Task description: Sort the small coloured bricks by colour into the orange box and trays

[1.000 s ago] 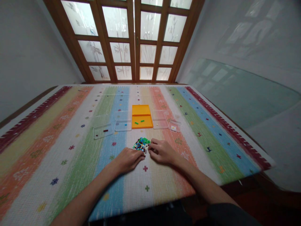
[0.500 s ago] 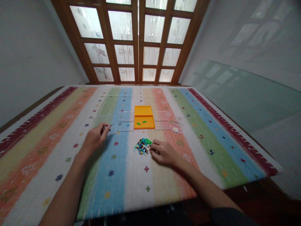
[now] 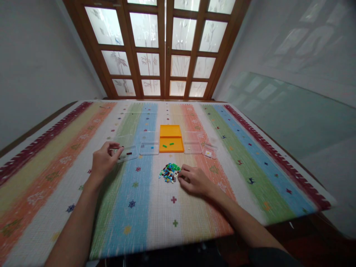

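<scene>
My left hand [image 3: 105, 159] is over the left end of a clear plastic box [image 3: 135, 149], thumb and forefinger pinched on what looks like a small dark brick [image 3: 122, 147]. Inside that box lies a dark brown brick [image 3: 129, 153]. Closer to me, a pile of small building bricks [image 3: 169, 172] in green, blue, brown and white rests on the cloth. At its right edge my right hand [image 3: 195, 180] is closed, fingers curled and fingertips against the bricks; anything between them is hidden.
An open orange case [image 3: 178, 150] holds two green bricks [image 3: 171, 144]. Left of it stands a clear box [image 3: 144, 149] with a blue brick. On its right are another clear box [image 3: 193, 148] and a smaller one [image 3: 213, 152] with pale pieces. A striped cloth [image 3: 164, 226] covers the table.
My left hand has moved left, uncovering the dark brown brick in the clear box. My right hand stays at the pile's edge. The view has shifted slightly.
</scene>
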Tool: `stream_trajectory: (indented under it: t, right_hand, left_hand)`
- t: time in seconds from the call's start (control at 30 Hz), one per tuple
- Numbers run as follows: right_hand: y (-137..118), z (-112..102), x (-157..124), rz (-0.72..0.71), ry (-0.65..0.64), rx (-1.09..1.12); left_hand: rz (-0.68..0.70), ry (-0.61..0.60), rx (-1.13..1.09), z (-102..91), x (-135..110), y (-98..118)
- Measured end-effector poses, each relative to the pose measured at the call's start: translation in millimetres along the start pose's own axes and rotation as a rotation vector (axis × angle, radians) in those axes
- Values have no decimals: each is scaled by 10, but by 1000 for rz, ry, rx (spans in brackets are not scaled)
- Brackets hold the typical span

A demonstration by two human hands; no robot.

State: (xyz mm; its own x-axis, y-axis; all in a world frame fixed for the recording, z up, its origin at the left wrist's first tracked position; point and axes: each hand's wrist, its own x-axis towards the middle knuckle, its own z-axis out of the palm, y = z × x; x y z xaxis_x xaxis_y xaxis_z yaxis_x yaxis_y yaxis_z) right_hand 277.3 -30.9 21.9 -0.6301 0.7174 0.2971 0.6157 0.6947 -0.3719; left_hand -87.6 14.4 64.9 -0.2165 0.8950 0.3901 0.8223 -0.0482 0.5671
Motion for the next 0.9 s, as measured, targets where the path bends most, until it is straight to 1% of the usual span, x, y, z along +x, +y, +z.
stream_trajectory:
  t: [0.13,0.3,0.47,0.53,0.67,0.73,0.8,0.9]
  right_hand:
    - [-8,-6,2,12,-9,-1]
    - [-12,-21,4,13,-25,0]
    - [-11,-28,0,15,-28,-5]
    - [-9,-26,1,9,-26,-7]
    - [-7,-26,2,-8,-19,-16]
    - [-6,-25,-1,-9,-14,-20]
    - [-2,-21,-4,-7,-10,-22]
    - [10,-17,-5,3,3,-29]
  left_hand:
    - [-54,-19,-60,18,12,-63]
    - [-82,-26,0,57,30,-137]
    - [-57,-42,-8,17,12,-70]
    - [-49,-9,-15,-7,-6,-23]
    - [-59,151,-31,-32,-36,26]
    - [-64,204,-56,-36,-42,26]
    - [-62,212,-70,-37,-43,20]
    - [-48,183,-53,-28,-41,21]
